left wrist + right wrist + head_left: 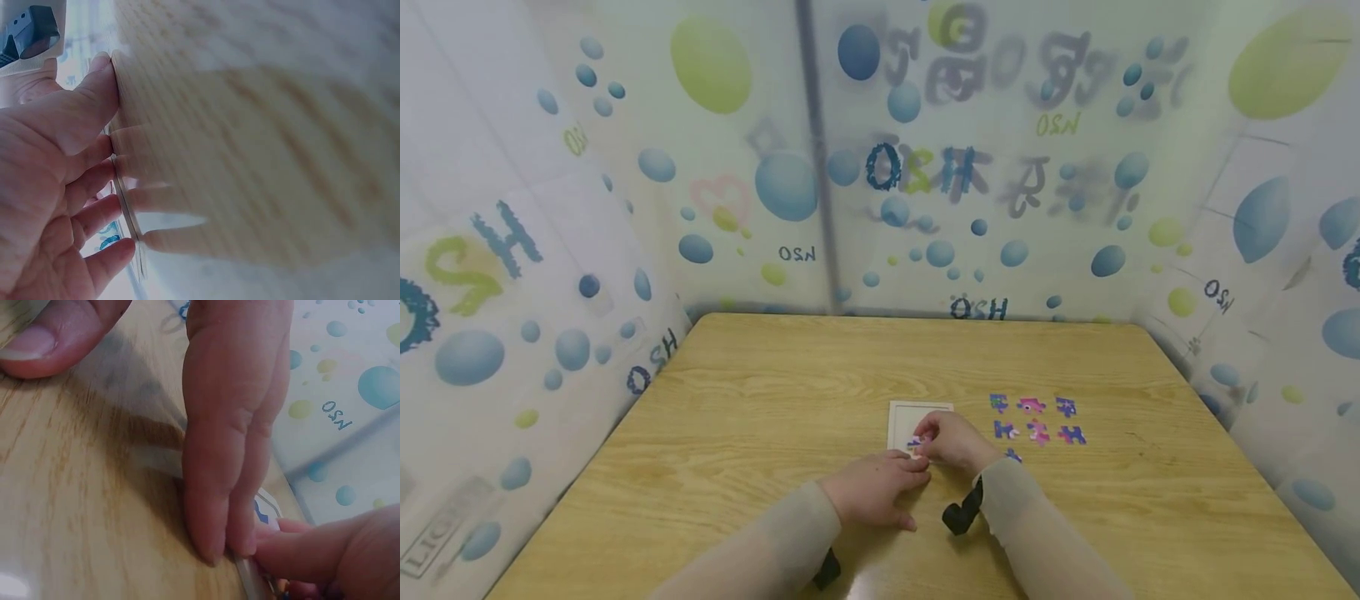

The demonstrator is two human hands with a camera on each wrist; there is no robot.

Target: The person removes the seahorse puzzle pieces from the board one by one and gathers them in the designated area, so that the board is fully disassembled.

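Note:
A square white puzzle board (898,421) lies near the middle of the wooden table. My right hand (958,442) reaches over its lower right part and pinches a small purple-and-pink jigsaw piece (914,442) between thumb and fingers, low over the board. The fingers partly cover that piece. My left hand (880,492) rests with fairly straight fingers along the board's near edge, its thumb spread toward me on the table. In the left wrist view, those fingertips (125,249) touch the board's thin edge. The right wrist view has both hands' fingers close together at the board.
Several loose jigsaw pieces (1032,406), purple, blue and pink, lie in rows on the table (760,392) right of the board. One piece (1013,455) is partly hidden by the right wrist. Patterned curtain walls (917,250) stand around the table's back and sides.

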